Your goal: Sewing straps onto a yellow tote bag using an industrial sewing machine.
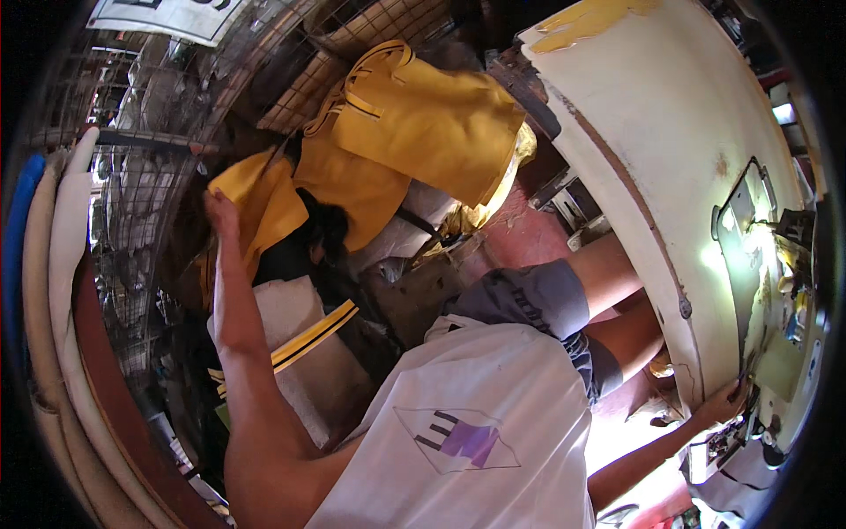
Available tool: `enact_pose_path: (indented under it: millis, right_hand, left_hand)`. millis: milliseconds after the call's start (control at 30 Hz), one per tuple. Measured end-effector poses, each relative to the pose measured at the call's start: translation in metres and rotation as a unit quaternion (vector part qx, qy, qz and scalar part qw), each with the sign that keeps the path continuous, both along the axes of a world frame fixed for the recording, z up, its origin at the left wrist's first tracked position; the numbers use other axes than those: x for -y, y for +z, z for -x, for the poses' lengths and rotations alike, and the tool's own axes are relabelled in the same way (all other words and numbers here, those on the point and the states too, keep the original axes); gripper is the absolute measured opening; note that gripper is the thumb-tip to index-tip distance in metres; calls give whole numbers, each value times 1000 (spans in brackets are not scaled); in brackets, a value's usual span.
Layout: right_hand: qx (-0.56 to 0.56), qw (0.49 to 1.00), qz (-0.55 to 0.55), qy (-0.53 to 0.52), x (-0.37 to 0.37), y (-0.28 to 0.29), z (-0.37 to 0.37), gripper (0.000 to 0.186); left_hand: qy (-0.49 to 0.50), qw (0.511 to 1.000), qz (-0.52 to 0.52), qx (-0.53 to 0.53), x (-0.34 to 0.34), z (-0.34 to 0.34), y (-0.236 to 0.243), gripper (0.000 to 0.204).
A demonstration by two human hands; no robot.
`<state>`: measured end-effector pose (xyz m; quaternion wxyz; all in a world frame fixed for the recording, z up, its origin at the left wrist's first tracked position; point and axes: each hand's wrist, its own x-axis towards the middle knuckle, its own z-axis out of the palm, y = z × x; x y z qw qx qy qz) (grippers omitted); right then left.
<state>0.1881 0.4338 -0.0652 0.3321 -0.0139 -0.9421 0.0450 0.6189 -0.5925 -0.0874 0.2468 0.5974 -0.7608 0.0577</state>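
Observation:
On the left, my left hand [220, 210] is closed on the edge of a yellow leather-like sheet [271, 212], which hangs folded from the fingers. Just beyond it lie more yellow pieces [427, 119], one of them a large panel with strap-like loops and dark edge lines. My right hand [723, 403] is far to the right, at the near end of a pale worktable [652, 115]. Its fingers run into dark clutter by the table edge, so their grip is hard to make out. A lit metal plate [745, 225] is set into the tabletop.
Below my left forearm, a yellow strip with dark lines [315, 337] lies across a pale block [330, 379]. Rolled material [75, 256] stands upright at the far left. A wire grille [150, 194] runs behind. Small parts crowd the table's right side.

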Motion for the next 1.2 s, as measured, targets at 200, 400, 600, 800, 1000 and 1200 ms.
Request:
enact_pose_path:
  millis: [200, 400, 600, 800, 1000, 1200]
  right_hand:
    - [4, 1000, 15, -11, 5, 0, 1, 32]
    - [7, 999, -10, -31, 10, 2, -7, 29]
    - [17, 1000, 10, -25, 14, 2, -4, 28]
    - [74, 996, 19, -56, 33, 20, -13, 36]
    - [64, 996, 19, -55, 20, 15, -9, 35]
    - [58, 998, -10, -29, 19, 14, -2, 34]
  left_hand:
    - [-168, 977, 111, -69, -63, 177, 172, 38]
    - [-417, 895, -155, -4, -239, 315, 118, 20]
    - [-595, 761, -248, 66, -251, 318, -165, 19]
    - [-594, 772, -190, 123, -270, 293, -209, 31]
    - [-570, 784, -233, 79, -263, 261, -158, 36]
    - [-398, 879, -150, 216, -142, 125, -101, 28]
